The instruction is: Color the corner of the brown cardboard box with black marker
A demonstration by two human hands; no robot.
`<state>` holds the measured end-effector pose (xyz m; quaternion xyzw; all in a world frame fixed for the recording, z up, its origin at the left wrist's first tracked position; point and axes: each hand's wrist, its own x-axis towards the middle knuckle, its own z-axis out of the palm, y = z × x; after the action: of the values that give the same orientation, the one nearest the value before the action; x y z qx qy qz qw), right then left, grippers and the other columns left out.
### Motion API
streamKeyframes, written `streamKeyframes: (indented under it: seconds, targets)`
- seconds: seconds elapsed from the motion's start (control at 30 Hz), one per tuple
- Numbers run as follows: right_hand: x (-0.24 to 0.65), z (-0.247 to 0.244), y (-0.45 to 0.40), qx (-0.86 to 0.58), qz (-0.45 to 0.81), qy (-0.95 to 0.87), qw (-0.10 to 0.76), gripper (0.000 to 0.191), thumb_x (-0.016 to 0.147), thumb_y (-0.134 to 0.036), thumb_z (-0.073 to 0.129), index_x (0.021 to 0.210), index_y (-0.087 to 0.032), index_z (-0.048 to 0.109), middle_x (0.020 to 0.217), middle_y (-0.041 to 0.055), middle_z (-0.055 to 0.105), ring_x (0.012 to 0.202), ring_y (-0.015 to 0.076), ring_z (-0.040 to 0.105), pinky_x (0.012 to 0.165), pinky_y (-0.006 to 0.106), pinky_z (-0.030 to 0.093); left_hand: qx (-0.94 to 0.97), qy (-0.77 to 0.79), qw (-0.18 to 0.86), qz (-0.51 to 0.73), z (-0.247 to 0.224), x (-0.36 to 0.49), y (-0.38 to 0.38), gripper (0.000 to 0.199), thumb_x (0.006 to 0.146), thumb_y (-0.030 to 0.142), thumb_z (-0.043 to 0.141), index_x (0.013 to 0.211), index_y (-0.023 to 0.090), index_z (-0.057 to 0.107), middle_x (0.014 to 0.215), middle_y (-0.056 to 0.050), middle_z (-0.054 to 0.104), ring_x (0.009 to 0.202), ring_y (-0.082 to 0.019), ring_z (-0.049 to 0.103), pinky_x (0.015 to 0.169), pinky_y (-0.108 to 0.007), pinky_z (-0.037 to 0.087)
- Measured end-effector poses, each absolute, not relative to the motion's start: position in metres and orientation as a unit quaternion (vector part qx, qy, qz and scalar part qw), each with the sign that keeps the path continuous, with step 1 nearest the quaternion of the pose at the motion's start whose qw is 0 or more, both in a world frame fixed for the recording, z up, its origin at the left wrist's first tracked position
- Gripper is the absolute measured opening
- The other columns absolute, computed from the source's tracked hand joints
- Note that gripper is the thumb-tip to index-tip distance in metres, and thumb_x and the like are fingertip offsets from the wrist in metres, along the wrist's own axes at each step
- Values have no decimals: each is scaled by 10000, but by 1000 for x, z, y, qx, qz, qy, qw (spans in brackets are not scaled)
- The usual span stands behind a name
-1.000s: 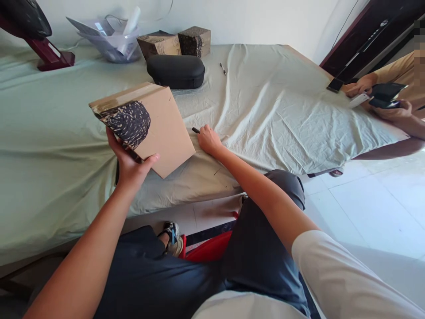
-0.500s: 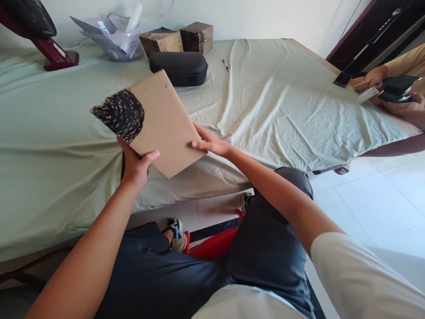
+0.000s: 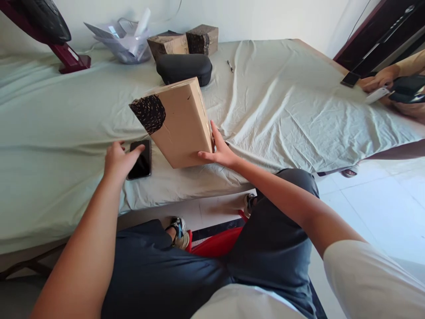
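Note:
A brown cardboard box (image 3: 184, 126) with a black scribbled patch at its left corner stands tilted over the cloth. My right hand (image 3: 219, 148) grips its lower right side, thumb on the front face and fingers at the edge. To the left, my left hand (image 3: 121, 160) is apart from the box, fingers spread, holding nothing. Its thumb reaches over a black phone (image 3: 141, 166) lying on the cloth; whether it touches the phone I cannot tell.
Behind the box are a black case (image 3: 184, 68), two patterned boxes (image 3: 202, 39), a plastic basket (image 3: 133, 46) and a dark red stand (image 3: 75, 63). A pen (image 3: 230, 66) lies on the green cloth (image 3: 265, 102). At the right, another person's hands (image 3: 381, 79) hold objects.
My left hand has let go of the box and moved left and down. The box has shifted right and turned in my right hand, showing its thickness. The phone is now uncovered.

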<state>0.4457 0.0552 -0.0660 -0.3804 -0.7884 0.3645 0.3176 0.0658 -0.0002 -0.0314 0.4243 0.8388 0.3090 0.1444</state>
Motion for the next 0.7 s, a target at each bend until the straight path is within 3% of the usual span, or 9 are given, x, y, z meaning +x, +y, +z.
streamKeyframes:
  seconds: [0.07, 0.13, 0.27, 0.5, 0.7]
  targets:
    - [442, -67, 51, -380, 393, -773, 321, 1625, 838, -926, 829, 1927, -206, -139, 2005, 239, 147, 1860, 468, 190, 1486, 724, 236, 415, 854, 142, 279, -38, 69, 1, 975, 599, 551, 1066, 1358, 105, 646, 1626, -436, 599, 1589, -671, 517, 1266, -934, 362]
    - [440, -67, 46, -385, 403, -767, 320, 1666, 798, -966, 818, 1929, -181, -120, 2005, 236, 142, 1866, 475, 151, 1504, 719, 182, 415, 862, 142, 255, -45, 75, 2, 1001, 523, 527, 1118, 1308, 135, 636, 1657, -461, 551, 1618, -708, 462, 1243, -971, 340]
    - [438, -70, 39, -392, 386, -771, 320, 1677, 796, -1016, 756, 1920, -133, -121, 1998, 247, 149, 1868, 483, 107, 1511, 716, 174, 420, 870, 136, 219, -48, 84, 8, 971, 573, 524, 1110, 1308, 130, 613, 1673, -484, 511, 1636, -706, 441, 1229, -974, 341]
    - [437, -79, 35, -390, 386, -766, 333, 1607, 841, -966, 760, 1920, -181, -136, 2008, 229, 132, 1864, 478, 153, 1503, 719, 204, 401, 889, 154, 161, -37, 84, 17, 1037, 672, 503, 1068, 1406, -57, 596, 1632, -593, 467, 1572, -752, 518, 1221, -881, 443]
    - [436, -86, 34, -391, 367, -777, 330, 1636, 827, -944, 789, 1905, -182, -179, 1999, 262, 152, 1847, 484, 204, 1499, 719, 194, 417, 883, 146, 160, -41, 80, 16, 1127, 621, 519, 1092, 1405, -89, 557, 1574, -634, 489, 1576, -739, 527, 1230, -877, 449]
